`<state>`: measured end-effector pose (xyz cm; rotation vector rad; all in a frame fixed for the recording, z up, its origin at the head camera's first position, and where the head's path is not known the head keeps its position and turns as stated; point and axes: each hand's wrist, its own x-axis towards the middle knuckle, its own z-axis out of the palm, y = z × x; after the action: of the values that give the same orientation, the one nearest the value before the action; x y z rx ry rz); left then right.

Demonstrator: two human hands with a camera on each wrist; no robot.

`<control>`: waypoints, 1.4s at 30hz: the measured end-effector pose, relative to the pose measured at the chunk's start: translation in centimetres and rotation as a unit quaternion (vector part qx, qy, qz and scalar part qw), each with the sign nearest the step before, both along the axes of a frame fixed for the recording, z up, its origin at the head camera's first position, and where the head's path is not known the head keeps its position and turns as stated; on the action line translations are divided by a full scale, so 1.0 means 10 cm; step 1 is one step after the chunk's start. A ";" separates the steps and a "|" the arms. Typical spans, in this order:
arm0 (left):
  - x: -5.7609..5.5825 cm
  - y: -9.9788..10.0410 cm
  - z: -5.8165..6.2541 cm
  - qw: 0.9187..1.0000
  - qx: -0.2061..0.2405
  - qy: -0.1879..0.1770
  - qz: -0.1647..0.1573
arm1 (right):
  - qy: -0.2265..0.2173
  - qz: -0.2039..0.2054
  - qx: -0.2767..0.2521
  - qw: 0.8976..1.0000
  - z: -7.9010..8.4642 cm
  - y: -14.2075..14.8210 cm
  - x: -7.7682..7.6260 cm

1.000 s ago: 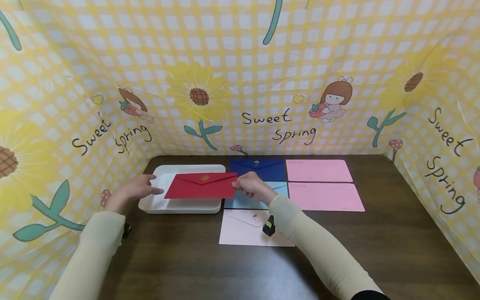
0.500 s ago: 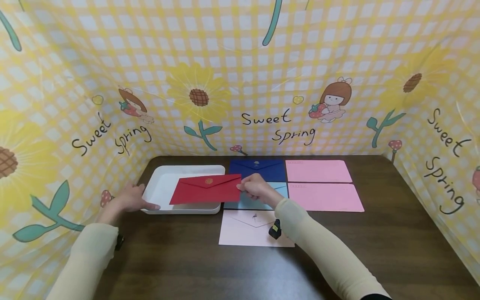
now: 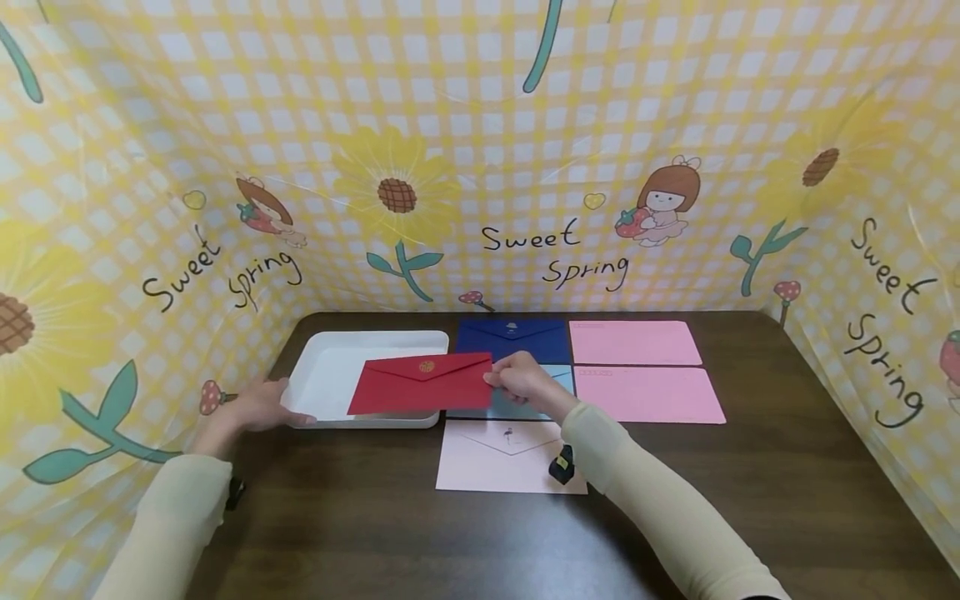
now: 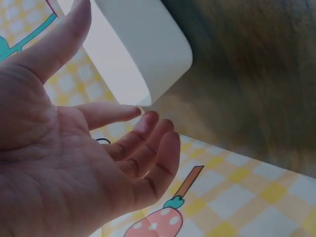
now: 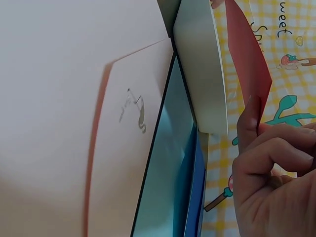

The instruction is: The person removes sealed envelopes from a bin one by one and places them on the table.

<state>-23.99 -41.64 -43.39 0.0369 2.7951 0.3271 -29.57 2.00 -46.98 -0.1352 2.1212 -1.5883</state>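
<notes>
A red envelope (image 3: 420, 385) with a gold emblem on its flap hangs over the right part of a white tray (image 3: 322, 362). My right hand (image 3: 525, 382) pinches its right end between thumb and fingers; the right wrist view shows the same red envelope (image 5: 249, 59) raised above the tray's rim. At the tray's near left corner is my left hand (image 3: 258, 407). In the left wrist view, that hand (image 4: 74, 143) has its thumb extended and fingers loosely bent by the tray corner (image 4: 160, 54); whether they touch it is hard to tell.
Right of the tray lie a dark blue envelope (image 3: 513, 342) and a light blue envelope (image 3: 468, 410), partly under my right hand. A pale pink envelope (image 3: 495, 467) lies nearer. Two pink envelopes (image 3: 633, 342) lie further right. Patterned cloth (image 3: 480, 167) walls the table.
The red envelope and my right hand have shifted right and slightly nearer. My left hand has moved from over the tray's left side down to its near left corner.
</notes>
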 end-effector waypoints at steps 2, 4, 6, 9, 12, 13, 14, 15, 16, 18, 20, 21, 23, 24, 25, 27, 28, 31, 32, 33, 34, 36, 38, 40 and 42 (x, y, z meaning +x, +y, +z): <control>-0.03 -0.07 -0.09 1.000 0.004 0.006 0.001 | -0.003 0.003 -0.004 1.000 0.00 0.03 0.01; -0.05 -0.12 -0.18 1.000 0.008 0.009 0.001 | -0.004 0.005 -0.007 1.000 0.00 0.06 0.03; -0.05 -0.11 -0.18 1.000 0.009 0.009 0.004 | -0.005 0.008 -0.010 1.000 -0.01 0.09 0.05; -0.02 -0.05 -0.15 1.000 0.009 -0.003 0.019 | -0.004 0.013 -0.015 1.000 -0.03 0.14 0.08; 0.02 0.00 -0.11 0.999 0.011 -0.014 0.027 | 0.004 0.017 -0.022 1.000 -0.04 0.19 0.11; 0.02 0.02 -0.10 0.999 0.011 -0.016 0.027 | 0.007 0.019 -0.022 1.000 -0.04 0.20 0.13; 0.03 0.03 -0.09 1.000 0.010 -0.015 0.025 | 0.012 0.021 -0.023 0.999 -0.04 0.22 0.14; 0.04 0.04 -0.07 1.000 0.010 -0.015 0.021 | 0.016 0.023 -0.023 0.999 -0.04 0.24 0.15; 0.05 0.04 -0.05 1.000 0.010 -0.013 0.015 | 0.018 0.023 -0.022 0.999 -0.04 0.26 0.16; 0.06 0.06 -0.02 1.000 0.013 -0.011 0.011 | 0.021 0.025 -0.021 0.999 -0.04 0.31 0.17; 0.06 0.07 -0.01 1.000 0.013 -0.009 0.007 | 0.022 0.023 -0.015 0.999 -0.04 0.37 0.19; 0.06 0.07 0.00 1.000 0.013 -0.009 0.007 | 0.021 0.021 -0.011 1.000 -0.04 0.39 0.19; 0.05 0.07 0.00 1.000 0.014 -0.011 0.007 | 0.018 0.016 -0.005 1.000 -0.04 0.45 0.19; 0.05 0.07 0.00 1.000 0.012 -0.012 0.007 | 0.017 0.013 0.000 1.000 -0.04 0.48 0.19; 0.05 0.07 0.00 1.000 0.009 -0.013 0.007 | 0.016 0.010 0.004 1.000 -0.04 0.51 0.20; 0.04 0.06 0.01 1.000 0.006 -0.015 0.010 | 0.014 0.003 0.010 1.000 -0.05 0.57 0.20; 0.04 0.06 0.01 1.000 0.006 -0.017 0.011 | 0.014 0.000 0.014 1.000 -0.05 0.60 0.20; 0.03 0.06 0.01 1.000 0.005 -0.020 0.017 | 0.014 -0.009 0.027 1.000 -0.06 0.67 0.22; 0.02 0.06 0.02 1.000 0.006 -0.022 0.021 | 0.013 -0.011 0.030 0.999 -0.06 0.69 0.22; 0.02 0.06 0.02 0.999 0.007 -0.023 0.023 | 0.012 -0.013 0.033 0.999 -0.06 0.71 0.23; 0.02 0.07 0.02 0.999 0.007 -0.025 0.025 | 0.012 -0.015 0.037 0.999 -0.07 0.74 0.24; 0.01 0.07 0.02 0.999 0.009 -0.027 0.028 | 0.011 -0.020 0.040 0.999 -0.07 0.79 0.25; 0.00 0.07 0.01 0.999 0.012 -0.030 0.034 | 0.010 -0.020 0.041 0.999 -0.07 0.83 0.25; -0.01 0.07 -0.01 0.999 0.013 -0.030 0.037 | 0.009 -0.023 0.041 0.999 -0.07 0.88 0.25; -0.01 0.09 -0.01 0.999 0.014 -0.028 0.042 | 0.010 -0.022 0.037 0.999 -0.06 0.92 0.26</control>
<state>-24.10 -40.79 -43.51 -0.0825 2.7416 0.3820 -26.94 11.17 -47.57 -0.0801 2.2080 -1.5373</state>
